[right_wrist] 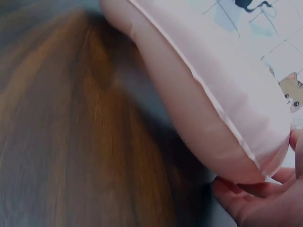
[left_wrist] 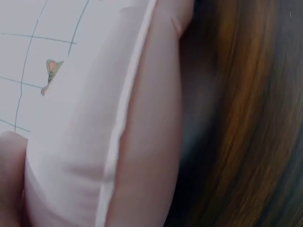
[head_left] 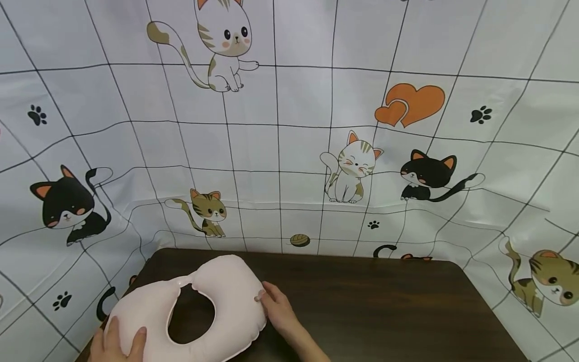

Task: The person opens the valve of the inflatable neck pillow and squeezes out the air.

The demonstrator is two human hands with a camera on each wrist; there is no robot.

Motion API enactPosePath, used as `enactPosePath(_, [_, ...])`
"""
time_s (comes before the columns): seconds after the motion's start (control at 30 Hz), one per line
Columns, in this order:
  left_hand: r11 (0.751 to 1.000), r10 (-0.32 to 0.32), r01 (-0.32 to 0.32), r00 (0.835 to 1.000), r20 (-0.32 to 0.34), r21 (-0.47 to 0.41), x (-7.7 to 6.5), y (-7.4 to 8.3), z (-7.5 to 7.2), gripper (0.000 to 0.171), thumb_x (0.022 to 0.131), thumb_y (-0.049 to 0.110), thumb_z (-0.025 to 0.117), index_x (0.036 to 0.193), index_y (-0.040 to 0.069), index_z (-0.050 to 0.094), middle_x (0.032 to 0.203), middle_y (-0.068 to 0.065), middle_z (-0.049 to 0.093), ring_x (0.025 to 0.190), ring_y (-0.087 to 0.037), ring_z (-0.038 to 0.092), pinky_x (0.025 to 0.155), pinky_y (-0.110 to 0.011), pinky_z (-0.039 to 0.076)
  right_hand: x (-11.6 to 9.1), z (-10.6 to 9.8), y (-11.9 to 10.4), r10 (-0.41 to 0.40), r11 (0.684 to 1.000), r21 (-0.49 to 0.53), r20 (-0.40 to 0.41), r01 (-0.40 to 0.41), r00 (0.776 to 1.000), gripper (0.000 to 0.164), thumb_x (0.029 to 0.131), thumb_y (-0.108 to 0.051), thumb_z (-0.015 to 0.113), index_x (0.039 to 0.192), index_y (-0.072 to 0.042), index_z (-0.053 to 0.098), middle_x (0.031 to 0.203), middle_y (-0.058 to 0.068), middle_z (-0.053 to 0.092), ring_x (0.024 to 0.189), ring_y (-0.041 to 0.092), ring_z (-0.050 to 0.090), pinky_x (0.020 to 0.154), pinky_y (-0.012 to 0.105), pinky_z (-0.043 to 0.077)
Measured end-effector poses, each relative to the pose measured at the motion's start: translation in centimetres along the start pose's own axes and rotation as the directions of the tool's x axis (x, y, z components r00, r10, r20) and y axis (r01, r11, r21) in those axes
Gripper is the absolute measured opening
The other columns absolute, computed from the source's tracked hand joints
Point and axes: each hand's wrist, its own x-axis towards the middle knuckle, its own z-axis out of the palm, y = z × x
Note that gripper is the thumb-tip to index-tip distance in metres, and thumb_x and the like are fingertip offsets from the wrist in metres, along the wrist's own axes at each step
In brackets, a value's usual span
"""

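A pale pink inflatable neck pillow [head_left: 230, 296], U-shaped with its two ends meeting at the far side, is at the left of the dark wooden table [head_left: 371, 306]. My left hand [head_left: 118, 344] holds its near left side, thumb on the top face and fingers by the outer edge. Only a bit of that hand [left_wrist: 11, 175] shows at the border of the left wrist view, beside the pillow's seamed side [left_wrist: 147, 132]. My right hand [head_left: 282, 311] grips the right outer edge. In the right wrist view its thumb lies above the pillow [right_wrist: 203, 113], its fingers below.
A white cloth [head_left: 303, 100] printed with grid lines, cartoon cats, paw prints and orange hearts hangs behind the table and along both sides. The table's far edge [head_left: 316, 257] runs close to this cloth.
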Motion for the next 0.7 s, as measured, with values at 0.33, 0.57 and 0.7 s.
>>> enactPosePath(0.33, [0.992, -0.107, 0.086, 0.963, 0.248, 0.092, 1.4, -0.8, -0.6, 0.097, 0.087, 0.063, 0.046, 0.147, -0.004, 0.010, 0.130, -0.042, 0.020, 0.108, -0.065, 0.033, 0.086, -0.072, 0.032, -0.5, 0.6, 0.0, 0.023, 1.000, 0.021, -0.041, -0.023, 0.999, 0.048, 0.095, -0.022, 0.052, 0.135, 0.003, 0.046, 0.120, 0.017, 0.058, 0.098, 0.022, 0.059, 0.076, 0.036, 0.051])
enactPosePath(0.57, [0.994, -0.063, 0.034, 0.955, 0.288, 0.104, 1.6, 0.5, -0.9, 0.094, 0.088, 0.062, 0.046, 0.144, -0.007, 0.014, 0.127, -0.040, 0.021, 0.106, -0.067, 0.034, 0.084, -0.073, 0.033, -1.1, -0.3, 0.4, 0.025, 0.999, 0.033, -0.035, -0.024, 0.999, 0.048, 0.095, -0.021, 0.052, 0.137, 0.004, 0.043, 0.096, 0.006, 0.063, 0.081, 0.015, 0.058, 0.065, 0.028, 0.050])
enactPosePath(0.7, [0.992, -0.034, -0.006, 0.951, 0.308, 0.129, 1.7, 1.0, -1.3, 0.093, 0.089, 0.063, 0.045, 0.143, -0.007, 0.014, 0.127, -0.040, 0.020, 0.107, -0.067, 0.033, 0.085, -0.074, 0.032, -1.1, -0.5, 0.5, 0.023, 0.998, 0.056, -0.020, -0.022, 1.000, 0.048, 0.096, -0.020, 0.053, 0.137, 0.004, 0.043, 0.091, 0.004, 0.062, 0.072, 0.012, 0.054, 0.061, 0.026, 0.048])
